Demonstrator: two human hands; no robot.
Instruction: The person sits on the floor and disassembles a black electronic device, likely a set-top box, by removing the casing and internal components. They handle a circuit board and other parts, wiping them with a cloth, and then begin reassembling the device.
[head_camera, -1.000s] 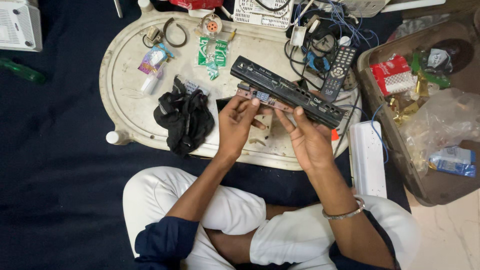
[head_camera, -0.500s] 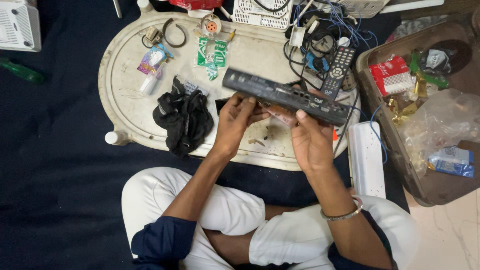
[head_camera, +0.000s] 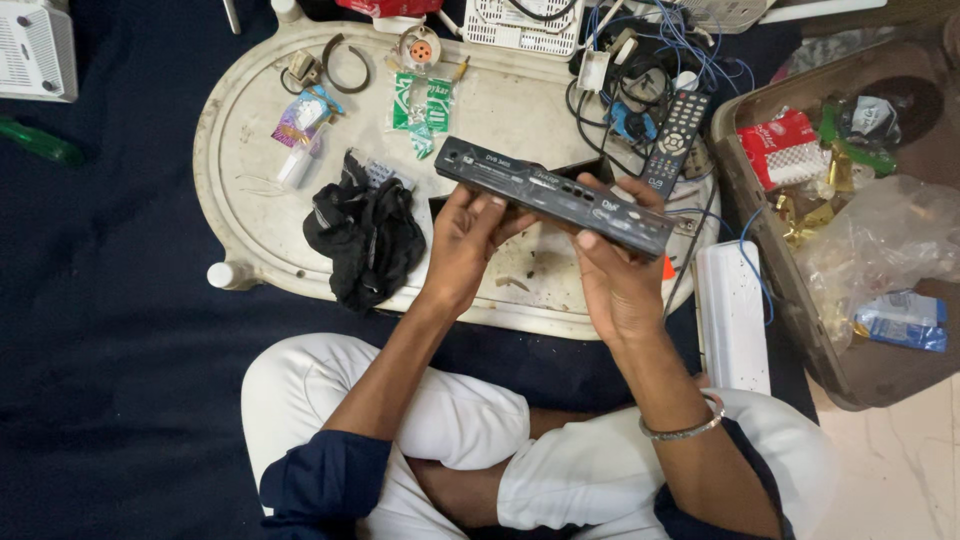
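I hold a long black set-top box (head_camera: 555, 195) in both hands, lifted a little above the oval white tray table (head_camera: 250, 215), its front panel turned toward me. My left hand (head_camera: 465, 240) grips its left half from below, with fingers curled over the near edge. Around the right half my right hand (head_camera: 610, 275) is wrapped, the thumb on top. A metal bangle is on my right wrist. Under the box the tabletop shows small scraps and a dark part.
A black cloth (head_camera: 365, 230), small packets (head_camera: 422, 105), a ring and a roll lie on the table. A remote control (head_camera: 676, 140) and tangled cables (head_camera: 625, 90) sit at its far right. A white power strip (head_camera: 732, 315) and a brown bin (head_camera: 850, 360) of clutter are to the right.
The set-top box has been lifted off the table and tilted toward me. Both hands moved from beneath its near edge to gripping it.
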